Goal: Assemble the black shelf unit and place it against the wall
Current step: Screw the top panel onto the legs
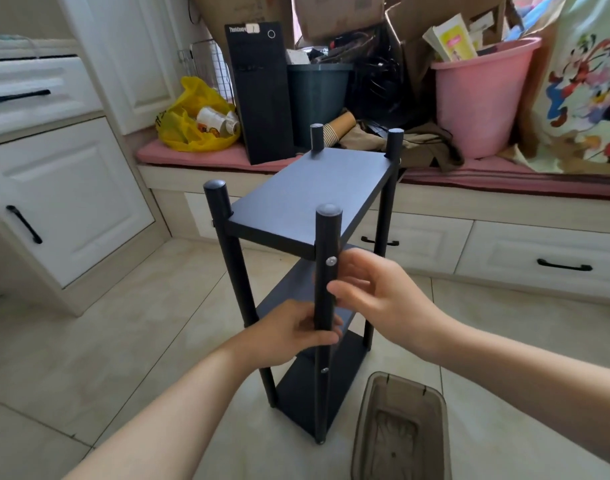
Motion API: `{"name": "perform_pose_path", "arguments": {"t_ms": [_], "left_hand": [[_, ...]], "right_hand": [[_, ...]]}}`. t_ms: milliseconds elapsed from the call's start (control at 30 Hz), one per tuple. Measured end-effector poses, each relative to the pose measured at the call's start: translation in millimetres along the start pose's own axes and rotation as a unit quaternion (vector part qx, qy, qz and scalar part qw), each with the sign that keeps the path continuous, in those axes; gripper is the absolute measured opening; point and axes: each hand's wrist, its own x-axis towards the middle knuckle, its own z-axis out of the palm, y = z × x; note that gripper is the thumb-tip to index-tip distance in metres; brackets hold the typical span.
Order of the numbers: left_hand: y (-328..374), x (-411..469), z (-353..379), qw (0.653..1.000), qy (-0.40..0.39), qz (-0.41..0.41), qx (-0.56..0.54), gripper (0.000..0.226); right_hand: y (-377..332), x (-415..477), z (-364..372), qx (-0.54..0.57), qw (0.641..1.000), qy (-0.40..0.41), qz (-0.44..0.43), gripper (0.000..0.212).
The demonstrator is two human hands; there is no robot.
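The black shelf unit (310, 195) stands upright on the tiled floor in the middle of the view, with three boards between four round posts. My left hand (289, 332) grips the nearest post (327, 237) from the left, about halfway down. My right hand (372, 289) is at the same post just above, fingers curled toward it and touching it from the right, below a silver screw head (331, 261). A second screw head (324, 370) shows lower on that post.
A brown translucent plastic bin (400, 427) sits on the floor right of the shelf's base. Behind is a window seat (504, 202) with drawers, piled with a computer tower (258, 91), pink bucket (480, 95), yellow bag (196, 116) and boxes. White cabinets (54, 188) stand at left.
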Motion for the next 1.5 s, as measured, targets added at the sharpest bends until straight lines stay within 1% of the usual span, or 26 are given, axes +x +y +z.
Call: {"name": "perform_pose_path", "arguments": {"t_ms": [67, 233, 300, 400, 500, 633, 833, 1000, 1133, 1233, 1333, 1400, 1467, 1500], "left_hand": [[3, -6, 7, 1.000, 0.020, 0.003, 0.003, 0.011], [17, -20, 19, 0.996, 0.076, 0.039, 0.006, 0.011], [25, -25, 22, 0.993, 0.100, 0.059, -0.016, 0.010], [40, -32, 28, 0.985, 0.137, 0.091, -0.059, 0.020], [50, -35, 34, 0.976, 0.161, 0.113, -0.089, 0.021], [56, -35, 36, 0.974, 0.163, 0.115, -0.107, 0.021], [62, -31, 43, 0.973, 0.160, 0.115, -0.119, 0.019], [69, -27, 42, 0.970, 0.154, 0.106, -0.152, 0.020], [73, -26, 36, 0.965, 0.170, 0.108, -0.168, 0.022], [74, -26, 32, 0.964, 0.182, 0.101, -0.165, 0.022], [72, -25, 30, 0.965, 0.197, 0.096, -0.142, 0.020], [71, -25, 29, 0.965, 0.203, 0.097, -0.136, 0.019], [70, -25, 28, 0.965, 0.203, 0.096, -0.138, 0.019], [70, -26, 28, 0.965, 0.202, 0.097, -0.139, 0.020]], "right_hand": [[-3, -5, 0, -0.004, 1.000, 0.003, 0.000, 0.020], [-18, -13, -3, 0.028, 0.999, 0.023, -0.012, 0.023], [-26, -14, -7, 0.043, 0.998, 0.036, -0.024, 0.020], [-37, -14, -13, 0.060, 0.995, 0.065, -0.038, 0.019], [-41, -15, -18, 0.069, 0.993, 0.081, -0.042, 0.024], [-40, -18, -24, 0.071, 0.993, 0.078, -0.045, 0.031], [-34, -20, -35, 0.057, 0.993, 0.080, -0.061, 0.033], [-32, -19, -40, 0.057, 0.994, 0.067, -0.070, 0.036], [-29, -20, -46, 0.036, 0.995, 0.056, -0.070, 0.027], [-25, -22, -50, 0.017, 0.996, 0.069, -0.060, 0.020], [-14, -25, -56, -0.024, 0.996, 0.073, -0.039, 0.017], [5, -25, -61, -0.055, 0.996, 0.075, 0.006, 0.015], [38, -28, -63, -0.090, 0.989, 0.060, 0.099, 0.012], [58, -31, -63, -0.117, 0.979, 0.033, 0.164, 0.010]]}}
